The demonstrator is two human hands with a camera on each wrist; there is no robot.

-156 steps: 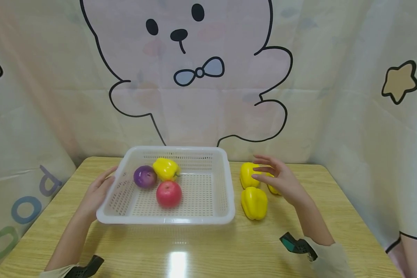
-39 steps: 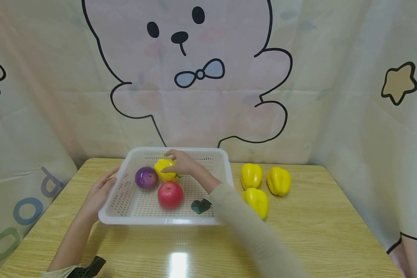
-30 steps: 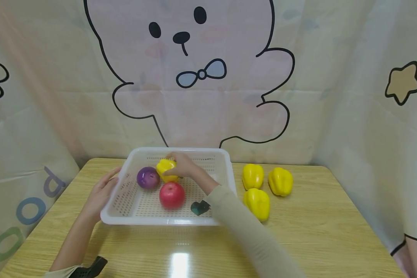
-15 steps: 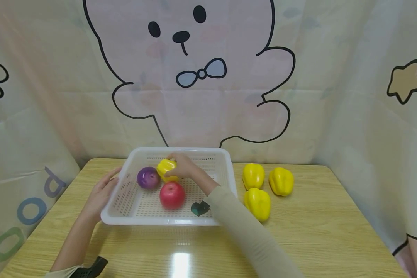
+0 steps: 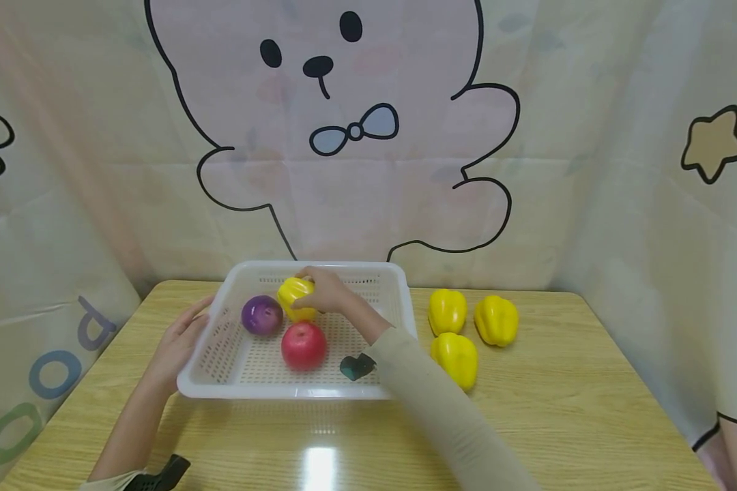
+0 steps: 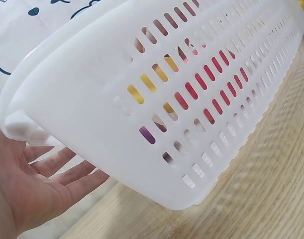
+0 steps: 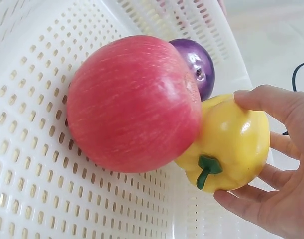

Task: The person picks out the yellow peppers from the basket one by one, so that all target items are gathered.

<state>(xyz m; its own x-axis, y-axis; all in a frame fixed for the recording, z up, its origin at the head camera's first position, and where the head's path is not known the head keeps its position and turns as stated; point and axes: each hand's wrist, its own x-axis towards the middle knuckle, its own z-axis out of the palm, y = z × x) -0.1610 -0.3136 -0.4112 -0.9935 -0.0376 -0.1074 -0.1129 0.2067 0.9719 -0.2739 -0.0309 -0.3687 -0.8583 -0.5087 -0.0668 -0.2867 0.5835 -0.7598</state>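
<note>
My right hand [image 5: 328,292] reaches into the white plastic basket [image 5: 295,391] and grips a yellow bell pepper [image 5: 293,293] between thumb and fingers. In the right wrist view the pepper's green stem [image 7: 208,169] points down toward the basket floor. Beside the pepper lie a red apple [image 5: 304,346] and a shiny round purple fruit or vegetable [image 5: 262,315], both in the basket. My left hand [image 5: 178,344] rests against the basket's left side. The left wrist view shows its extended fingers [image 6: 79,172] touching the outer wall below the rim.
Three more yellow bell peppers sit on the wooden table [image 5: 553,409] right of the basket: a back one [image 5: 447,311], a front one [image 5: 456,361] and a right one [image 5: 496,320]. Behind the table hangs a printed curtain [image 5: 356,204].
My right hand has gone left from the table's peppers into the basket and taken hold of the yellow pepper there, which now sits very slightly higher. My left hand stays at the basket.
</note>
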